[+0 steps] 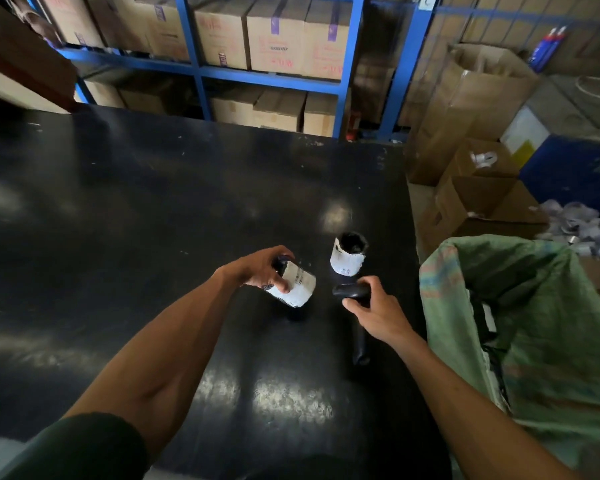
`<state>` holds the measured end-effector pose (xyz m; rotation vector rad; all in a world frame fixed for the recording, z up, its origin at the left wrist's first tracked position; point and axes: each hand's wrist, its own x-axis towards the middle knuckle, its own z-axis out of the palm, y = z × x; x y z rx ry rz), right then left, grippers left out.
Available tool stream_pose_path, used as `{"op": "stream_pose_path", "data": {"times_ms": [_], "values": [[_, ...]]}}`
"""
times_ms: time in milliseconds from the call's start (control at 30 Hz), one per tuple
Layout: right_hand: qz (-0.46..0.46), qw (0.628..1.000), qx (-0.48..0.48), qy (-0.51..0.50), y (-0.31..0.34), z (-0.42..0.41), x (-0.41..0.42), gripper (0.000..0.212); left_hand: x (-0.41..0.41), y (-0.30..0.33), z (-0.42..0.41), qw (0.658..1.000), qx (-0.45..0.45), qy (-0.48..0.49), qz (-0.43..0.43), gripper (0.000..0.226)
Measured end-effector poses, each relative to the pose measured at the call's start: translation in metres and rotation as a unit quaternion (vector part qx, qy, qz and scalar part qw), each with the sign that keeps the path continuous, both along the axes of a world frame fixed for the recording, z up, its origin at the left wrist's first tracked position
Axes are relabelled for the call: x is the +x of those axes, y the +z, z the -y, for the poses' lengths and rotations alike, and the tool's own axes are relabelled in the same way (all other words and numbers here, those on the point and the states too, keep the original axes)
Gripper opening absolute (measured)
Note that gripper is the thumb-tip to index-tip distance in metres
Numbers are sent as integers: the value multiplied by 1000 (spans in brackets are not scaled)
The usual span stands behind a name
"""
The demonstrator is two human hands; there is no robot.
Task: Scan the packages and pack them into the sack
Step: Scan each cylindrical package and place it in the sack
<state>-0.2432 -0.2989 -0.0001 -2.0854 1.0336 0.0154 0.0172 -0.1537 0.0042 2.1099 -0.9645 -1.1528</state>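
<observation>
My left hand (262, 266) grips a small black package with a white label (297, 285), tilted just above the black table (136, 220). My right hand (373, 311) holds a black handheld scanner (350, 292), its head pointing left toward that package. A second black package with a white label (347, 254) stands upright on the table just beyond the scanner. The green woven sack (541, 323) hangs open at the table's right edge, with dark packages partly visible inside it.
Blue metal shelving (347, 64) stacked with cardboard boxes runs behind the table. Open cardboard boxes (482, 202) and a heap of crumpled paper scraps (582, 230) sit on the floor to the right. A blue bin (575, 174) stands at far right.
</observation>
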Motion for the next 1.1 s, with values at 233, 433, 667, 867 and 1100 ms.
{"op": "stream_pose_path", "data": {"times_ms": [233,433,667,867,1100], "values": [[-91,993,14,-77,-38,-1,-11,53,-25,-24,0,993,-86,75,21,69],[-93,990,47,-91,-47,1,-17,52,-42,-23,9,989,-118,82,31,69],[-112,988,76,-77,-44,11,-30,60,-60,-23,30,985,-144,99,13,73],[45,962,145,-229,-13,32,-17,72,-102,-26,73,960,-221,171,15,82],[304,833,309,-346,20,95,-33,73,-175,1,155,956,-283,72,-25,82]]}}
